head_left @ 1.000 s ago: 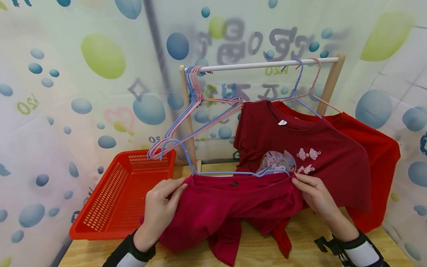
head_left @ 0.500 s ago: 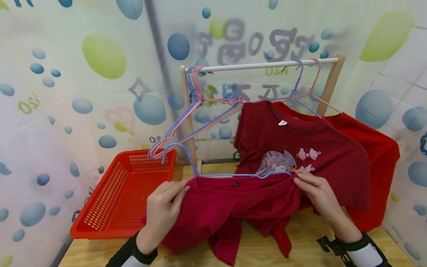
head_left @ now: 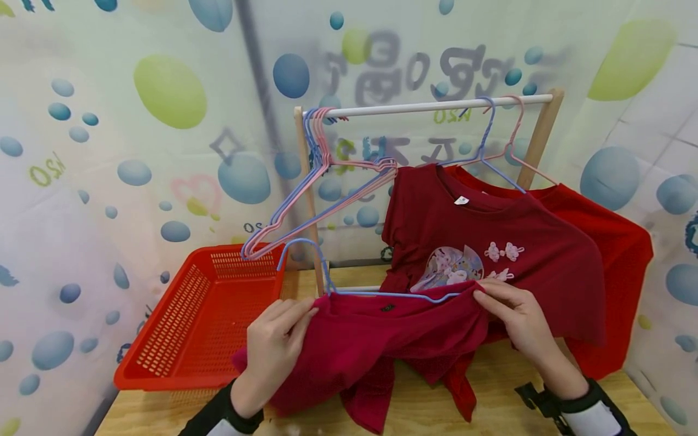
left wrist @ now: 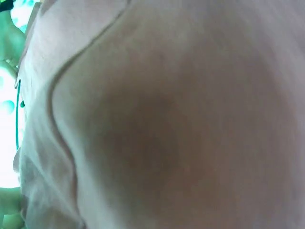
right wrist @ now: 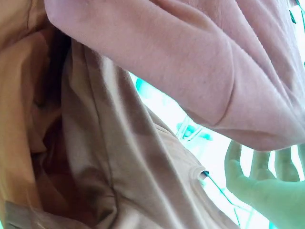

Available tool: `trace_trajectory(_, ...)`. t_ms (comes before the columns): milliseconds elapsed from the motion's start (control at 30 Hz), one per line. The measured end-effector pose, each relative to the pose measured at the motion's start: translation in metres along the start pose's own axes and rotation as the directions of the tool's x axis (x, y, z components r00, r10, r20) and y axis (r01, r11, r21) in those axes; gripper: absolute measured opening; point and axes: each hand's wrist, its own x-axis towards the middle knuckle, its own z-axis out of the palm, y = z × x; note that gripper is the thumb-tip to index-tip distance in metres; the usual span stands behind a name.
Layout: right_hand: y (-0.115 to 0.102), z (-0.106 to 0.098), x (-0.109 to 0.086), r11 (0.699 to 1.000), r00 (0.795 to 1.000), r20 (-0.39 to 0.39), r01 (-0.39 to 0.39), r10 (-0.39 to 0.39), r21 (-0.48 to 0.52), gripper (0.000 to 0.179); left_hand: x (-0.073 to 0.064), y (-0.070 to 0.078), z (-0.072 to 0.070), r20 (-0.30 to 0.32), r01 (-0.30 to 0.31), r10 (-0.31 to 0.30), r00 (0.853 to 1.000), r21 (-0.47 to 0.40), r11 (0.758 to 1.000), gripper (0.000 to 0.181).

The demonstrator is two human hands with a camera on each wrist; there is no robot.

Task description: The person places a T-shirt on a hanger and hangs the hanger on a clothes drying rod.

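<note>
A magenta shirt (head_left: 349, 351) hangs between both hands, its neckline stretched wide. My left hand (head_left: 275, 348) pinches the left side of the neckline between thumb and fingers. On the opposite side, my right hand (head_left: 518, 321) pinches the neckline's right end. A blue clothes hanger (head_left: 305, 241) sits in the neck opening, its hook up to the left and its lower parts hidden inside the cloth. Blurred cloth (left wrist: 167, 119) fills most of the left wrist view. In the right wrist view, fingers of the right hand (right wrist: 262, 191) show beneath a fold of the shirt (right wrist: 167, 62).
Behind the shirt stands a clothes rack (head_left: 436, 108) with a white rail and wooden posts. Several pink and blue hangers (head_left: 322, 157) hang at its left. A dark red T-shirt (head_left: 545, 260) and a bright red garment (head_left: 621, 272) hang at right. A red basket (head_left: 163, 383) stands left.
The left hand has moved slightly right with its side of the neckline. The blue hanger has shifted right and sunk lower; its right end is now hidden in the shirt.
</note>
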Motion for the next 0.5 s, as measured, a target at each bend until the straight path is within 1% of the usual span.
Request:
trace_trajectory(100,-0.005,0.005,0.001,0.994,0.996,0.023,0.087,-0.086,-0.069,0.023,-0.001,0.002,0.004,0.002,0.032,-0.032,0.999,-0.092,0.995,0.02)
trace_trajectory(167,-0.007,0.009,0.002,0.982,0.987,0.038,0.158,-0.154,-0.106,0.021,-0.002,0.003,0.007,0.009,0.068,-0.067,0.998,-0.162,0.984,0.02)
trace_trajectory(233,-0.009,0.013,0.003,0.965,0.975,0.045,0.221,-0.216,-0.138,0.022,-0.002,0.004,0.009,0.021,0.115,-0.113,0.993,-0.222,0.968,0.02)
trace_trajectory(300,-0.011,0.017,0.003,0.952,0.965,0.04,0.263,-0.26,-0.159,0.025,-0.002,0.004,0.011,0.03,0.162,-0.16,0.987,-0.27,0.949,0.02)
trace_trajectory(400,-0.011,0.021,0.004,0.935,0.951,0.027,0.307,-0.307,-0.178,0.03,-0.003,0.005,0.013,0.06,0.246,-0.239,0.969,-0.313,0.917,0.019)
trace_trajectory(500,-0.011,0.024,0.005,0.922,0.942,0.025,0.332,-0.334,-0.2,0.032,-0.004,0.006,0.014,0.08,0.294,-0.284,0.956,-0.338,0.894,0.018)
